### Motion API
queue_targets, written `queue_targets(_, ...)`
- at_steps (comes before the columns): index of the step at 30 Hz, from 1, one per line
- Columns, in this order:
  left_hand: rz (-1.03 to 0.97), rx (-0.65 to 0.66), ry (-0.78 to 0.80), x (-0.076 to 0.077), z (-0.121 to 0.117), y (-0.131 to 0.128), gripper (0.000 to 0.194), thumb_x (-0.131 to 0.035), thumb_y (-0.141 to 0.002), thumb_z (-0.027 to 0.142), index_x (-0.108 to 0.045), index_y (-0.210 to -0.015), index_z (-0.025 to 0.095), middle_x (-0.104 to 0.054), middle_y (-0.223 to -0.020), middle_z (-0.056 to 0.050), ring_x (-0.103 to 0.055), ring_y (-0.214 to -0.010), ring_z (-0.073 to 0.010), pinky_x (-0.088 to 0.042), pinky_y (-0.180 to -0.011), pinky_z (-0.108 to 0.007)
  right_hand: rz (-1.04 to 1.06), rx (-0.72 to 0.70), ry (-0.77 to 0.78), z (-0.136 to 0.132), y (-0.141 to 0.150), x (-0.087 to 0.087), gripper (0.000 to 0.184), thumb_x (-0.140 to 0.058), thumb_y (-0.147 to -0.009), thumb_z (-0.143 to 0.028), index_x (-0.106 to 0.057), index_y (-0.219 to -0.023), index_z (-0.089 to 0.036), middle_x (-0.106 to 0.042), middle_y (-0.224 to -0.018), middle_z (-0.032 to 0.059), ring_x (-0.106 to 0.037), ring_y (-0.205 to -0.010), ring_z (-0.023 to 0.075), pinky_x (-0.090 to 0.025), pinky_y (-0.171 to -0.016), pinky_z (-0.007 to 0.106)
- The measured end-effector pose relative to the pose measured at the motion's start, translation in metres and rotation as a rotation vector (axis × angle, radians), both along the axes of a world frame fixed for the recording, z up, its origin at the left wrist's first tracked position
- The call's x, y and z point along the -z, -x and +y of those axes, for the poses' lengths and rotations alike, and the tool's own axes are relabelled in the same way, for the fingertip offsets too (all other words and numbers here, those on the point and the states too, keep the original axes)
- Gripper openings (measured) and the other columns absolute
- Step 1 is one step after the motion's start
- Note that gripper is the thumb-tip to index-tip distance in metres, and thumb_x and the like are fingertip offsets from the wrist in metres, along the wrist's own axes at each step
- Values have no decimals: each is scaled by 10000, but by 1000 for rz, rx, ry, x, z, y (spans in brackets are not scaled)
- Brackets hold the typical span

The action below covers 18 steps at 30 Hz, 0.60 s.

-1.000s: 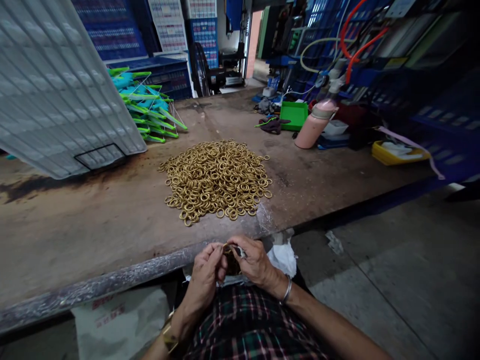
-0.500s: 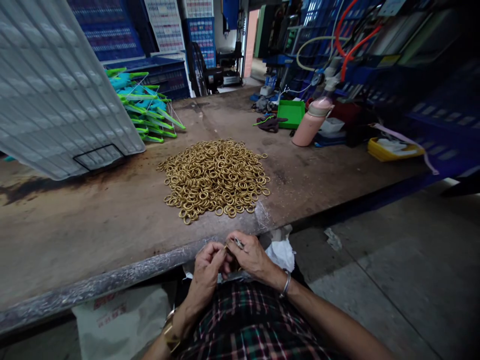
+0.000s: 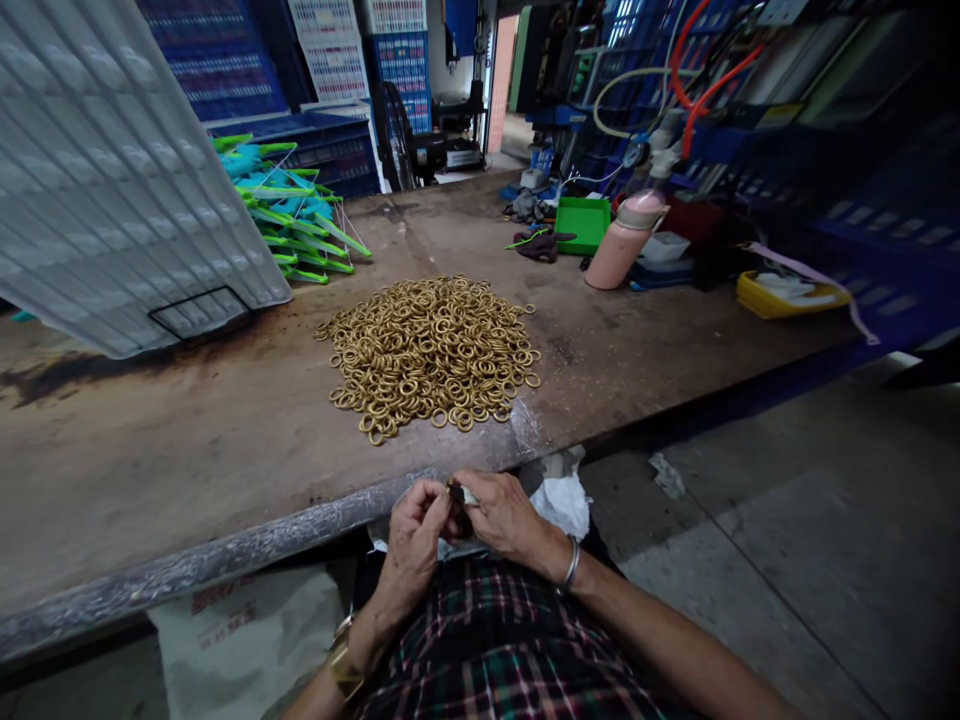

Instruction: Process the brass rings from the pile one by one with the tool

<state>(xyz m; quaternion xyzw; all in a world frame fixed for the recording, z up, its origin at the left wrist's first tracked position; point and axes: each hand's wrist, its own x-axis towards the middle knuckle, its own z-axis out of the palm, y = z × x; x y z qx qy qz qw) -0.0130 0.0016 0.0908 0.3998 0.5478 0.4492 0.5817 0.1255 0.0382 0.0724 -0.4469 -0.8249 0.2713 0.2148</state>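
Note:
My left hand [image 3: 411, 541] and my right hand [image 3: 505, 517] meet just below the near edge of the workbench [image 3: 187, 470], over my lap in plaid cloth. Their fingertips pinch a small brass ring [image 3: 455, 492] between them; the right hand also grips a small metal tool whose tip shows at the fingers. A large heap of brass rings [image 3: 431, 352] lies on the bench straight ahead, apart from both hands.
A grey ribbed plastic panel [image 3: 112, 190] leans at the left. Green and teal plastic hangers [image 3: 296, 215] lie behind it. A pink bottle [image 3: 622, 245], green tray [image 3: 583, 225] and yellow tray [image 3: 780, 295] stand at the right. A white bag [image 3: 240, 640] sits under the bench edge.
Both hands stayed together at the bench edge, shifting slightly while working the small ring. The view tilted a little.

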Motion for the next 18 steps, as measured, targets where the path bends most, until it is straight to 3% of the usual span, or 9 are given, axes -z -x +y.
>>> queue_targets(13,68,25,-93,8,-3,2,255,-481,-835,395,-484,-685,190,-467,-548,42,-439,-524,-110,-375,-543,-243,-159,-59,76,0,-2,-1,147,-424,-771,-91,-531,-819,-181,-602,-721,8,-519,-643,130,-260,-583,237)
queue_targets(18,109,116,-159,-5,-11,1,246,-494,-838,375,-522,-695,177,-502,-609,18,-470,-561,-111,-376,-565,-244,-237,-36,124,2,-3,-6,156,-443,-789,-147,-545,-903,-178,-614,-717,14,-528,-636,139,-237,-562,241)
